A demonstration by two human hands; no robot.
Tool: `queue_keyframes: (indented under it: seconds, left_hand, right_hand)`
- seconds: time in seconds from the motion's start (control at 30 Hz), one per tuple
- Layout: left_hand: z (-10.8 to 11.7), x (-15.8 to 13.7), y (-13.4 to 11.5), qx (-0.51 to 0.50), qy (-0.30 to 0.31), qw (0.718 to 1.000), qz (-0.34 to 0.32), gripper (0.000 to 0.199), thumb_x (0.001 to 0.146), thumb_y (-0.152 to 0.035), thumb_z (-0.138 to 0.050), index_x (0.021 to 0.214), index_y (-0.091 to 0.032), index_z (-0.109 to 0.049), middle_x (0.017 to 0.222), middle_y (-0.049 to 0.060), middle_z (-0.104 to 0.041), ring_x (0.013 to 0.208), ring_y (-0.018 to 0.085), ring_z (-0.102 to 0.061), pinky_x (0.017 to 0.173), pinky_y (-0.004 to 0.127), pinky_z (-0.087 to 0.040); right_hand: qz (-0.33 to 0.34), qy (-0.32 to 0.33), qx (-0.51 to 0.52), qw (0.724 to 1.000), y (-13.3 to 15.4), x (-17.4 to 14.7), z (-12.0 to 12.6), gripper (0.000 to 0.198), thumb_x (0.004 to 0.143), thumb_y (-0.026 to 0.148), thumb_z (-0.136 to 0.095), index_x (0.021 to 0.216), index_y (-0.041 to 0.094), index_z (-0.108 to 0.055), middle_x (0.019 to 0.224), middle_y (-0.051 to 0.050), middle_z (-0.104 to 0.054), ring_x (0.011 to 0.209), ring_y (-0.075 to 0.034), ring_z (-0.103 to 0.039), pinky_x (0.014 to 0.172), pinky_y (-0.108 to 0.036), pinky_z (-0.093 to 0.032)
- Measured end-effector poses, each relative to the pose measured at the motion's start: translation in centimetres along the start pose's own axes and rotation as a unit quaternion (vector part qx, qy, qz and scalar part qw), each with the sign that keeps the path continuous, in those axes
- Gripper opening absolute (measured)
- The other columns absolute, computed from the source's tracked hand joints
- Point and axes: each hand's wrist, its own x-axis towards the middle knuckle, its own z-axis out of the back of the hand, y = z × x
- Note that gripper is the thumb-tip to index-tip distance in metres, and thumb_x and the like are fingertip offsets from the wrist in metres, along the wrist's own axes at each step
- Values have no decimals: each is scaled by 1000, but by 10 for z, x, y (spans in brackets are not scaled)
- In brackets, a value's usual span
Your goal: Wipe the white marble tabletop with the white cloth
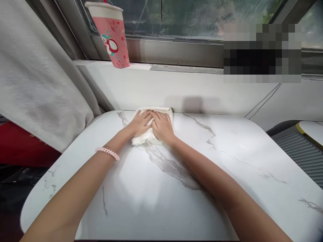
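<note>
A white cloth [145, 138] lies folded flat at the far edge of the white marble-patterned table [121, 201], close to the wall. My left hand [140, 122] rests palm down on the cloth, its fingers stretched toward the wall. On top of the cloth too, my right hand [163, 127] lies flat with fingers extended, its fingertips meeting those of my left hand. Both hands press from above and neither is wrapped round the cloth. A pink coiled band [107, 153] circles my left wrist.
A pink paper cup [114, 37] with a straw stands on the window ledge [186, 69]. A grey curtain [42, 74] hangs at the left, above red fabric [22, 144]. Thin cords [262, 99] run down the wall at right, near a ridged grey surface [297, 151].
</note>
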Motion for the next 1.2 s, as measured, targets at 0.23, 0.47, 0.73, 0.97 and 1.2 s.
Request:
queue_keyframes:
  seconds: [0.23, 0.47, 0.73, 0.97, 1.2]
  left_hand:
    - [-8, 33, 27, 8, -29, 1000, 1, 49, 96, -37, -29, 139, -19, -42, 146, 14, -45, 138, 27, -36, 117, 54, -17]
    - [-9, 35, 27, 16, -39, 999, 14, 46, 96, -32, -26, 136, -20, -44, 145, 11, -47, 136, 24, -39, 116, 50, -21]
    - [-8, -6, -4, 35, -33, 998, 49, 54, 93, -27, -28, 145, -14, -39, 153, 14, -38, 144, 26, -29, 119, 53, -13]
    - [-3, -77, -50, 36, -35, 997, 59, 55, 94, -29, -25, 144, -10, -40, 151, 17, -40, 144, 28, -29, 119, 56, -13]
    - [7, -164, -87, 29, -30, 998, 46, 58, 96, -36, -24, 145, -11, -39, 152, 19, -39, 143, 32, -29, 117, 59, -15]
  right_hand:
    - [-18, -21, -17, 999, -15, 31, -9, 42, 95, 14, -33, 132, 17, -53, 131, -7, -61, 122, -21, -51, 114, -43, -23]
    - [-25, -23, -36, 999, -15, 35, -11, 40, 96, 16, -32, 130, 18, -54, 127, -6, -63, 120, -21, -53, 112, -43, -26]
    - [-8, -1, -68, 998, 6, -1, -6, 44, 100, 23, -30, 140, 12, -47, 146, -13, -49, 139, -25, -38, 118, -48, -19]
    - [27, 29, -63, 997, 41, -62, 11, 45, 100, 21, -31, 140, 11, -47, 146, -13, -48, 139, -25, -37, 118, -48, -19]
    - [66, 56, -42, 995, 92, -133, 23, 48, 100, 24, -29, 143, 9, -43, 149, -16, -45, 141, -27, -34, 119, -51, -18]
